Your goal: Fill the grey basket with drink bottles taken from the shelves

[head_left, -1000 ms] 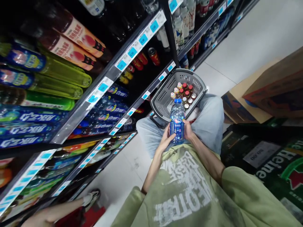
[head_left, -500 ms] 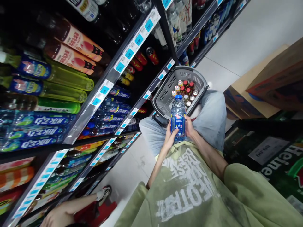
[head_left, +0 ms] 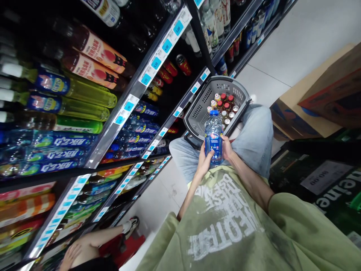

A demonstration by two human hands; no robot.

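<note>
A clear drink bottle with a blue cap and blue label stands upright in front of my lap. My left hand grips its left side, the thumb lying across the label. From the other side my right hand is closed on the same bottle. Just beyond it, the grey shopping basket holds several small bottles with red caps and white caps, plus a few cans. The bottle hides part of the basket's near side.
Shelves with price tags run along the left, stocked with bottles and cans. Cardboard boxes stand on the right, with green Heineken cases nearer. Another person's leg is at lower left.
The view has shifted slightly, so everything sits a little further right in it. Both hands keep hold of the bottle, with no clear movement against the basket.
</note>
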